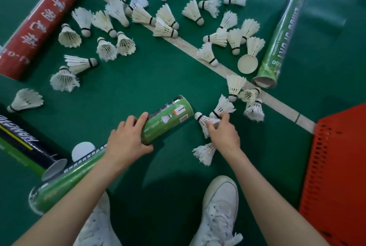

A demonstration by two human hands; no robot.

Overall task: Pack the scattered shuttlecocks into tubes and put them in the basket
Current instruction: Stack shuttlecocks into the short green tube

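Observation:
My left hand (126,138) grips a long green tube (168,118) near its far end, which points right toward the shuttlecocks. My right hand (222,132) pinches a white shuttlecock (204,120) by its feathers, cork end aimed at the tube's mouth, a short gap away. Several more white shuttlecocks lie scattered on the green floor, one right below my right hand (205,153) and a cluster (251,105) just beyond it. The orange basket (336,166) stands at the right edge.
A red tube (37,25) lies at the far left, a green tube (277,43) with an open mouth at the far right, and a dark tube (25,146) at my left. Two round lids (247,64) (83,150) lie loose. My white shoes (219,212) are below.

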